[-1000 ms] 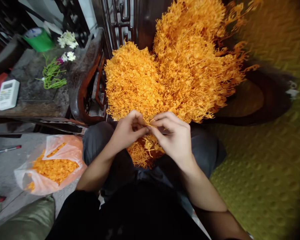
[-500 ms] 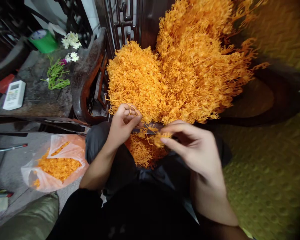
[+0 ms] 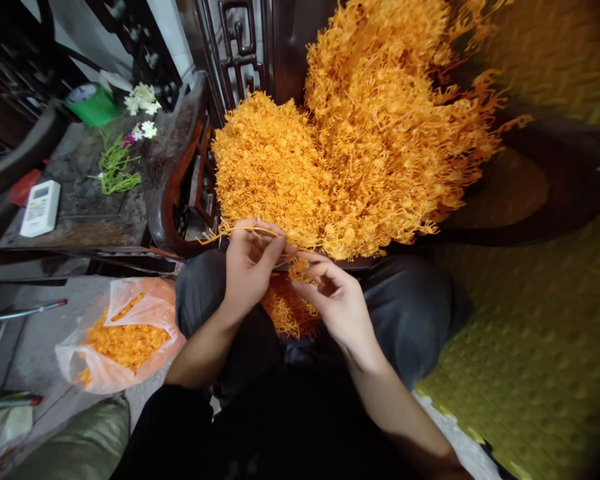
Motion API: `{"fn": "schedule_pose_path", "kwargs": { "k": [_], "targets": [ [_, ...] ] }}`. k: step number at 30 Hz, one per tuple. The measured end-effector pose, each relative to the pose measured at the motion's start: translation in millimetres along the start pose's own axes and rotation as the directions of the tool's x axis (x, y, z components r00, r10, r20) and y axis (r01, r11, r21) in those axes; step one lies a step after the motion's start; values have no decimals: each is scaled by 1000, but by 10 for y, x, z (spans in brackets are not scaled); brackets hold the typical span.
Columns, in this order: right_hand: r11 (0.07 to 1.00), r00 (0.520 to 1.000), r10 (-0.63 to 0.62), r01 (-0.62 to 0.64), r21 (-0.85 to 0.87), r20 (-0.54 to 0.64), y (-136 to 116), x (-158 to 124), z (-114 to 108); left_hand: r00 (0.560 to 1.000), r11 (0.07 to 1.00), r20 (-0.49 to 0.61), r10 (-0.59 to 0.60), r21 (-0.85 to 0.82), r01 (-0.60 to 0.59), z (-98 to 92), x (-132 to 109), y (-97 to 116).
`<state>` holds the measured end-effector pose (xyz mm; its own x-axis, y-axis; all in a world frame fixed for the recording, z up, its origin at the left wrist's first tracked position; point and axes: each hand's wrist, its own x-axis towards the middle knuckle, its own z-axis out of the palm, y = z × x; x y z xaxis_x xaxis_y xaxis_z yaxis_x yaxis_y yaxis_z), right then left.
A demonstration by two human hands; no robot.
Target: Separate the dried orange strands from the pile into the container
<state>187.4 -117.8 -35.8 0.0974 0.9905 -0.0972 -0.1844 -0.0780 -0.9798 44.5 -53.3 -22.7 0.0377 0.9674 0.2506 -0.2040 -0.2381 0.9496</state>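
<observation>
My left hand (image 3: 253, 263) is closed on a thin orange stem (image 3: 225, 232), which sticks out leftward past its fingers. Close beside it, my right hand (image 3: 337, 300) has its thumb and fingers around a small curly orange sprig (image 3: 299, 269). Whether the stem and sprig are one piece is hidden by the fingers. Just beyond both hands stands a big heap of curly orange sprigs (image 3: 275, 167), with a taller mass behind on the right. Below the hands, between the knees, lie loose orange stems (image 3: 287, 317) in a reddish bag or container.
An open plastic bag (image 3: 173, 300) of orange bits sits on the floor at left. The dark wooden seat (image 3: 80, 217) there bears a white remote (image 3: 40, 209), green tape (image 3: 91, 105), green stems (image 3: 115, 167) and white flowers (image 3: 143, 100). A yellow-green textured mat (image 3: 520, 347) covers the right side.
My right hand has come left and closer to my left hand, bringing the orange sprig with it. The stem in my left hand now lies flatter. The whole view has shifted slightly.
</observation>
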Motion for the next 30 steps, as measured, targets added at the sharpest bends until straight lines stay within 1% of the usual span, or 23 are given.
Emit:
{"fn": "schedule_pose_path", "kwargs": {
  "k": [2, 3, 5, 7, 10, 12, 13, 14, 15, 16, 17, 18, 19, 20, 22, 23, 24, 25, 27, 28, 30],
  "targets": [
    [985, 995, -1, 18, 172, -96, 110, 76, 35, 999, 1000, 39, -10, -9, 10, 3, -20, 2],
    [977, 990, -19, 49, 210, -142, 131, 102, 47, 998, 1000, 63, -22, -14, 23, 0, -27, 1],
    [979, 976, -66, 104, 176, -208, 112, 126, 55, 993, 999, 106, -49, -9, 50, -12, -37, -10],
    [992, 974, -85, 102, 73, -210, 37, 109, 47, 994, 998, 88, -61, 25, 59, -26, -41, -36],
    [998, 991, -63, 59, -34, -120, -82, -4, 38, 999, 996, -34, -26, 86, 29, -59, -18, -89],
    [996, 997, -65, 63, -62, -33, -121, -137, 38, 987, 991, -153, 40, 129, -21, -108, 39, -109],
    [995, 997, -68, 70, -71, 35, -125, -215, 34, 971, 988, -222, 89, 145, -58, -146, 80, -109],
    [994, 991, -72, 81, -73, 115, -124, -296, 21, 945, 982, -293, 145, 161, -101, -191, 125, -102],
    [993, 976, -74, 90, -70, 205, -121, -372, -5, 917, 976, -350, 194, 161, -145, -239, 168, -91],
    [993, 953, -69, 93, -70, 296, -126, -439, -49, 901, 973, -375, 217, 152, -172, -284, 204, -78],
    [993, 928, -63, 97, -74, 368, -144, -491, -112, 913, 975, -349, 211, 135, -174, -321, 228, -66],
    [991, 910, -65, 108, -83, 409, -184, -525, -196, 938, 980, -289, 190, 108, -165, -346, 237, -56],
    [986, 904, -83, 137, -99, 420, -252, -539, -298, 963, 985, -212, 168, 83, -154, -356, 232, -48],
    [974, 906, -127, 191, -122, 405, -347, -536, -409, 979, 987, -129, 157, 59, -150, -352, 217, -41],
    [917, 906, -283, 353, -189, 315, -605, -486, -624, 986, 985, 0, 168, 22, -168, -313, 169, -21],
    [872, 889, -370, 432, -230, 269, -748, -444, -705, 983, 983, 43, 180, 14, -180, -286, 143, -4],
    [828, 869, -427, 487, -277, 249, -883, -392, -758, 980, 982, 76, 186, 13, -187, -259, 120, 16],
    [788, 850, -460, 524, -324, 257, -997, -330, -778, 978, 982, 99, 183, 20, -186, -234, 98, 39],
    [725, 827, -454, 560, -401, 333, -1131, -177, -722, 980, 984, 121, 160, 54, -167, -191, 58, 85],
    [696, 815, -432, 573, -432, 385, -1144, -89, -658, 981, 985, 128, 145, 78, -155, -175, 38, 103],
    [653, 791, -389, 598, -465, 473, -1082, 95, -500, 981, 981, 151, 123, 128, -142, -155, 3, 127]
  ]
}}
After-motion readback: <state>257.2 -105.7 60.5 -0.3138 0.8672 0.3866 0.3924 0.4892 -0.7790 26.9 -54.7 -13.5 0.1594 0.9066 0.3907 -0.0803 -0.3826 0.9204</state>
